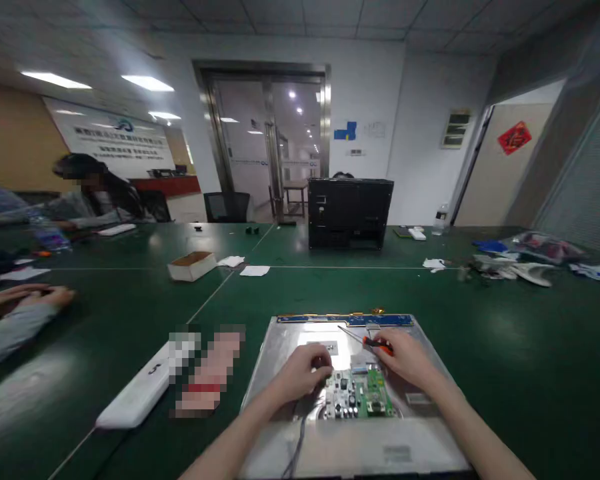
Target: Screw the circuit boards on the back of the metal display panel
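A silver display panel (275, 373) lies flat before me, its metal back facing up. On it sit a green circuit board (377, 393) and a paler board (341, 395) side by side; a long blue board (380, 321) runs along the far edge. My right hand (405, 353) is closed around the orange and black handle of a screwdriver (376, 344), whose shaft points left and away over the panel. My left hand (305, 370) curls at the boards' left corner, fingertips bent together; whether they pinch anything is hidden. Dark cables (299, 443) trail below it.
Left of the panel lie a white power bank-like block (140, 393) and a blurred pink item (210, 377). Farther off stand an open carton (193, 267) and a black monitor housing (350, 213). Bags and scraps (520, 260) lie right. Another person's hands (35, 300) rest at left.
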The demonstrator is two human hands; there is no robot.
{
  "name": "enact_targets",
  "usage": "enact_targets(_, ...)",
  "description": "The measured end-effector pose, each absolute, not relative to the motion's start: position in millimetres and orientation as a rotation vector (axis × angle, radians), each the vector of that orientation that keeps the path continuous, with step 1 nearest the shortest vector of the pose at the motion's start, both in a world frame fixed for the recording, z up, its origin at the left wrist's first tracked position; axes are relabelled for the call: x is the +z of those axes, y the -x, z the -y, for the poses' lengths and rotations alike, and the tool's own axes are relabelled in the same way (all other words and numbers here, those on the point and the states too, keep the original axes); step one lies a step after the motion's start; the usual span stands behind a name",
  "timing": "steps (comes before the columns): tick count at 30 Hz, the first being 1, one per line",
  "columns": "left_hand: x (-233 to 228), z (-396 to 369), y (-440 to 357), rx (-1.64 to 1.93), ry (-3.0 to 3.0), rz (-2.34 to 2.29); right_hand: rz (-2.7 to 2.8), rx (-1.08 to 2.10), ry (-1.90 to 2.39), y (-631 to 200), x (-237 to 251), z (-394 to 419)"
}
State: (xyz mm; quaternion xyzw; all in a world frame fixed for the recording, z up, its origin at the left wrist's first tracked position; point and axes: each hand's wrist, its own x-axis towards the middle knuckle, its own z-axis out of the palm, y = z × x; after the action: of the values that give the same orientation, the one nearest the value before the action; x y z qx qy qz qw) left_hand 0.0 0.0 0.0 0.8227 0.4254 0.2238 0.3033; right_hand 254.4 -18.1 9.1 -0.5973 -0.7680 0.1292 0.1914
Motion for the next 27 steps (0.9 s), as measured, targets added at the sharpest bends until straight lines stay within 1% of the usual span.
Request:
enact_targets(17, 8.1, 2.4, 3.5, 0.53, -2.258, -1.096, 2.133, 0.363, 1.67, -257.2, 11.5, 18.4)
enact_targets(27, 2.4, 3.3, 3.5, 0.522, -2.352, -1.107, 2.068, 0.374, 1.631, -261.4, 10.2, 16.6)
